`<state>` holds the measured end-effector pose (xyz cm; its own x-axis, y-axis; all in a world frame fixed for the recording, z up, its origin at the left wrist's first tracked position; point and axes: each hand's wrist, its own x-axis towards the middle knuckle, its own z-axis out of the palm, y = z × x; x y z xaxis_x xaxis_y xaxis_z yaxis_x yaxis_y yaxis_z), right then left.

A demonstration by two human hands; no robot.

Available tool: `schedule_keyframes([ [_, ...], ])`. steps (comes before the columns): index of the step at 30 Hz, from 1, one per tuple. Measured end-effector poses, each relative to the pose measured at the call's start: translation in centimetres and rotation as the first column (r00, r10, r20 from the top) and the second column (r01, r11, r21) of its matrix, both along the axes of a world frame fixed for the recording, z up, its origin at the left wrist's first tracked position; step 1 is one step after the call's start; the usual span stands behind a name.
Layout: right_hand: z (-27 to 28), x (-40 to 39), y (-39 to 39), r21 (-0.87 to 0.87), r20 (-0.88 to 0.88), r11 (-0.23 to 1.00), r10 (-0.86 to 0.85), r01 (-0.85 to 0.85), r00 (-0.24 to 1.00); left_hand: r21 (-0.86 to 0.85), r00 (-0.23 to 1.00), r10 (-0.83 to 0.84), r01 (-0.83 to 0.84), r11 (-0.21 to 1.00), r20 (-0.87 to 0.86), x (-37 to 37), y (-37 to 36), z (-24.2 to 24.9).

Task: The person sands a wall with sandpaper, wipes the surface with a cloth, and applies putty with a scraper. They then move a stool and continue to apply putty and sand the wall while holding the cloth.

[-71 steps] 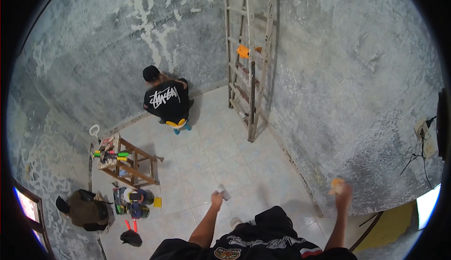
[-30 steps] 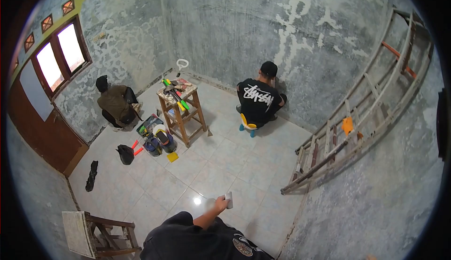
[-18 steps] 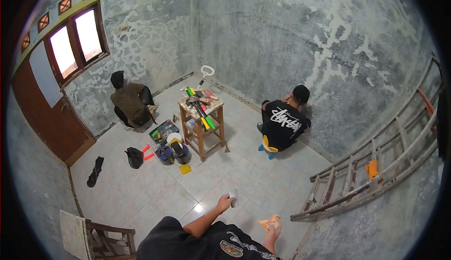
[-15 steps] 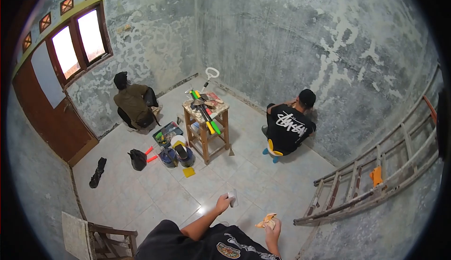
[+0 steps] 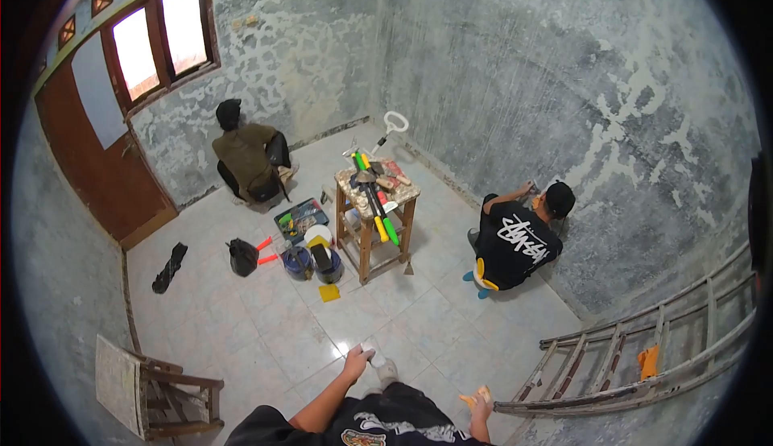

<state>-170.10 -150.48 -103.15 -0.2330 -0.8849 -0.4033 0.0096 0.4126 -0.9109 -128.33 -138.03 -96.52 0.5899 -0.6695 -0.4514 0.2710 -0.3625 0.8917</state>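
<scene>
My left hand (image 5: 356,361) is closed around a pale, flat, rectangular plate like a scraper blade (image 5: 373,350), held out over the floor tiles near my foot (image 5: 387,369). The exact kind of plate is too small to make out. On the other side, my right hand (image 5: 481,408) grips a crumpled orange-and-cream cloth (image 5: 471,398), partly hidden by the fingers. That hand is close to the lower end of the wooden ladder (image 5: 581,403).
A wooden stool (image 5: 366,257) bears several tools. Beside it are buckets (image 5: 326,267), a toolbox (image 5: 299,222) and a yellow sponge-like square (image 5: 329,292). Two people crouch at the walls, one in olive (image 5: 245,160), one in black (image 5: 515,241). A wooden step stool (image 5: 121,386) stands left.
My view has shifted, so the room sits further right. My left hand moved left and closer to me; my right hand is slightly lower. The person in black has raised an arm to the wall.
</scene>
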Motion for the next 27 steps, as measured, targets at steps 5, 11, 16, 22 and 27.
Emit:
schedule_keyframes([
  [5,1.8,10.1,-7.0,0.21,0.049,0.845,0.493,-0.492,0.868,-0.062,0.956,0.065,-0.05,0.997,0.286,1.6,0.1,-3.4],
  [11,4.6,29.7,-8.1,0.141,0.256,0.238,0.929,-0.961,0.267,-0.007,0.899,0.253,-0.268,0.963,0.357,3.3,5.1,0.5],
  [16,10.8,41.8,4.9,-0.014,0.313,-0.24,0.921,-0.971,-0.232,-0.044,0.787,0.552,-0.564,0.825,0.276,1.6,15.5,0.3],
  [22,10.8,44.2,25.9,-0.116,0.191,-0.544,0.809,-0.831,-0.556,-0.236,0.523,0.851,-0.821,0.52,0.058,-2.8,31.2,-1.4],
  [27,10.9,43.0,41.2,-0.123,0.212,-0.69,0.684,-0.713,-0.698,-0.215,0.342,0.939,-0.915,0.341,0.033,-7.3,44.7,-0.3],
])
